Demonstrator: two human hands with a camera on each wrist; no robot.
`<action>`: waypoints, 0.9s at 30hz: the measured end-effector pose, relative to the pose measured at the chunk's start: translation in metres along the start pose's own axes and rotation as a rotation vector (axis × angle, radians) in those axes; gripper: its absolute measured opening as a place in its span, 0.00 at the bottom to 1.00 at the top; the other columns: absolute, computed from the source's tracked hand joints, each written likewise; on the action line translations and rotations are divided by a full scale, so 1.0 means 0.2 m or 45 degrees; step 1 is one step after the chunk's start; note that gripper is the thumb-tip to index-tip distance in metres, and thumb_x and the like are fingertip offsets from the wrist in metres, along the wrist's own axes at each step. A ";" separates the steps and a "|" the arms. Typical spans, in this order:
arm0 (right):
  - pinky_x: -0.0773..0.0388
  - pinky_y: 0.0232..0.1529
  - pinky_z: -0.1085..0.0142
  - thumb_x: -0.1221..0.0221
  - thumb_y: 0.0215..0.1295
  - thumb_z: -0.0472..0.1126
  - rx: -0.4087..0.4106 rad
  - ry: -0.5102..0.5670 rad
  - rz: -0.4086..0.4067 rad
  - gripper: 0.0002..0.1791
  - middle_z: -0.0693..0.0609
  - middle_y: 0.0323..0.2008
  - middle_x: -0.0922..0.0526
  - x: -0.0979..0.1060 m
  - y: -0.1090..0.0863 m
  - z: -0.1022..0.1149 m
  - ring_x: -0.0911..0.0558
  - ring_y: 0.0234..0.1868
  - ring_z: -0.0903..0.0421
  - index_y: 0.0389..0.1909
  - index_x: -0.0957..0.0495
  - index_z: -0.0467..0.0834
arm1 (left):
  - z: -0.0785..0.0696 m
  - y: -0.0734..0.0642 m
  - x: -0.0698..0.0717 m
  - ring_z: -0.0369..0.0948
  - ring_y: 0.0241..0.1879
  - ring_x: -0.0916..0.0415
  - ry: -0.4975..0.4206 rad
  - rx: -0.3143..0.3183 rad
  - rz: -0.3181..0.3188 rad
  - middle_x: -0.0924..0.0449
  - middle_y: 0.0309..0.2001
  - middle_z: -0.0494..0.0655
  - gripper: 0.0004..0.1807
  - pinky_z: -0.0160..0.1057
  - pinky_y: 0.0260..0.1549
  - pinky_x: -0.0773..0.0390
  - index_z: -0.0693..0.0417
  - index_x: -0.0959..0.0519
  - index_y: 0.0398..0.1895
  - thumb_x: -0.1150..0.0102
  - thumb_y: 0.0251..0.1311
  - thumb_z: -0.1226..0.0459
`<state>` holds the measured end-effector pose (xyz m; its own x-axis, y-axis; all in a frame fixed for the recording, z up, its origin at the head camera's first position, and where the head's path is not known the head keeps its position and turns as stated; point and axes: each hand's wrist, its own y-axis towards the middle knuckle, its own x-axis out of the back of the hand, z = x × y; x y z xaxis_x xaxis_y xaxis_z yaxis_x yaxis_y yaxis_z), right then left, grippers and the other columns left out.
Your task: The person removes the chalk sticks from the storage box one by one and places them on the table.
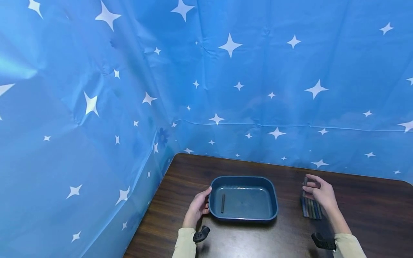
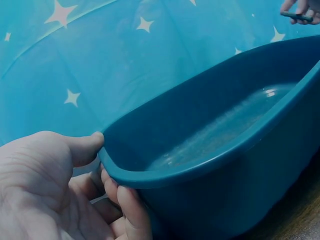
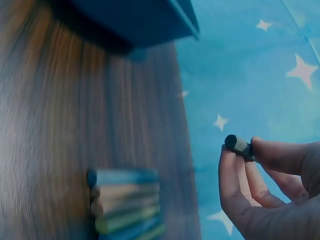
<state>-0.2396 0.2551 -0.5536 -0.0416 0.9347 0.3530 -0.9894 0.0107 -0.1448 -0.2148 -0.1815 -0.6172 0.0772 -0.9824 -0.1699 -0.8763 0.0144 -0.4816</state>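
A blue plastic basin (image 1: 251, 204) stands on the table, left of the right hand. My left hand (image 1: 195, 208) grips its left rim; the left wrist view shows the thumb (image 2: 87, 148) on the rim and curled fingers below it. One dark crayon (image 1: 223, 203) lies in the basin towards its left end. My right hand (image 1: 322, 193) holds up another dark crayon (image 3: 240, 146), pinched between thumb and fingers. Just below that hand, a row of several crayons (image 3: 127, 200) in blue, tan and green wrappers lies side by side on the table, blurred in the right wrist view.
The dark wood-grain table (image 1: 245, 240) has rounded far corners. Blue sheeting with white stars (image 1: 230, 46) hangs behind it and along its left side. Black wrist mounts (image 1: 201, 234) sit on both forearms.
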 end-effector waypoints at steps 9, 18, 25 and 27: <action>0.14 0.38 0.63 0.44 0.72 0.25 -0.036 -0.070 -0.087 0.31 0.27 0.53 0.24 0.11 -0.04 -0.13 0.17 0.33 0.68 0.73 0.40 0.26 | 0.00 -0.01 0.01 0.32 0.18 0.40 0.014 0.003 0.008 0.36 0.24 0.40 0.20 0.25 0.17 0.31 0.47 0.31 0.26 0.48 0.77 0.50; 0.14 0.32 0.63 0.45 0.70 0.22 -0.045 -0.213 -0.124 0.28 0.26 0.46 0.18 0.15 -0.07 -0.23 0.16 0.31 0.63 0.69 0.37 0.23 | 0.00 0.00 0.01 0.31 0.18 0.42 0.011 0.005 0.003 0.37 0.23 0.39 0.21 0.25 0.17 0.34 0.45 0.32 0.24 0.48 0.77 0.49; 0.15 0.30 0.61 0.47 0.67 0.21 -0.088 -0.278 -0.124 0.26 0.34 0.38 0.15 0.16 -0.07 -0.29 0.14 0.32 0.55 0.66 0.35 0.21 | -0.01 0.00 0.00 0.31 0.18 0.41 0.016 0.016 0.002 0.36 0.24 0.39 0.19 0.24 0.17 0.32 0.46 0.31 0.26 0.49 0.77 0.50; 0.15 0.29 0.61 0.46 0.67 0.21 -0.092 -0.303 -0.122 0.25 0.37 0.36 0.15 0.16 -0.07 -0.31 0.15 0.31 0.56 0.65 0.35 0.22 | -0.01 0.00 0.00 0.31 0.18 0.40 0.013 0.018 0.001 0.35 0.24 0.39 0.19 0.24 0.17 0.32 0.47 0.31 0.26 0.49 0.77 0.50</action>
<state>-0.2192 0.3070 -0.5971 0.0116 0.8183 0.5746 -0.9783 0.1283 -0.1629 -0.2158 -0.1817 -0.6157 0.0714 -0.9842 -0.1618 -0.8695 0.0181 -0.4936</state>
